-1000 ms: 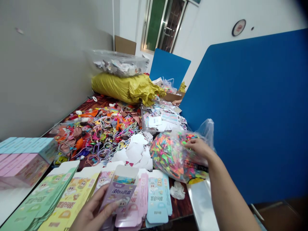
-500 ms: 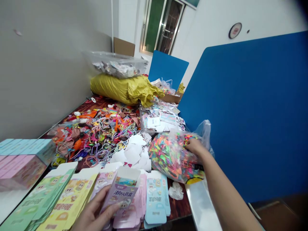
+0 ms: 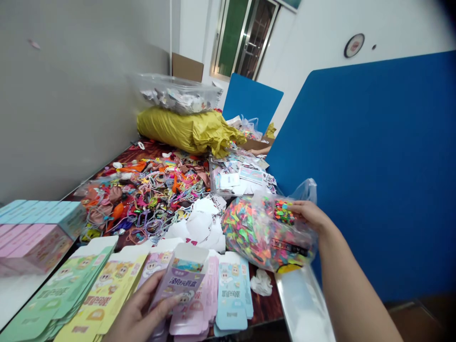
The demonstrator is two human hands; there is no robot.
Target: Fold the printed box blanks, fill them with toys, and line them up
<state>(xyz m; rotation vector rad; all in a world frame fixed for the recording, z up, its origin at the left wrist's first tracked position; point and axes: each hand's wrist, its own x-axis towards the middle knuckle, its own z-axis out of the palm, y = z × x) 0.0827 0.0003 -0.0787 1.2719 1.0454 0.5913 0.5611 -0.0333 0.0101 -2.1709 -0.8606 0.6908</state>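
My left hand (image 3: 146, 306) is closed around a small purple carton (image 3: 183, 280), held upright and tilted, its top flap up. A colourful packet (image 3: 187, 265) shows inside the carton's mouth. My right hand (image 3: 309, 214) is at the opening of a clear plastic bag (image 3: 265, 237) full of small bright neon pieces. Its fingers are pressed together, their tips beside the exposed pieces (image 3: 284, 211). Whatever they pinch is hidden. Flat green cartons (image 3: 71, 289), yellow cartons (image 3: 107, 289), pink cartons (image 3: 192, 311) and blue cartons (image 3: 231, 289) lie in overlapping stacks along the front edge.
Hair ties and trinkets (image 3: 142, 199) are heaped at left behind white cards (image 3: 201, 223). A tray of cards (image 3: 242, 178), a yellow sack (image 3: 178, 128) and finished boxes (image 3: 39, 228) stand around. Blue partition (image 3: 370, 180) borders the right. Another person's hand (image 3: 261, 151) shows at the back.
My right hand has drawn back a little to the right from inside the bag, exposing bright pieces at its opening. My left hand keeps the carton. Another person's hand has appeared at the back.
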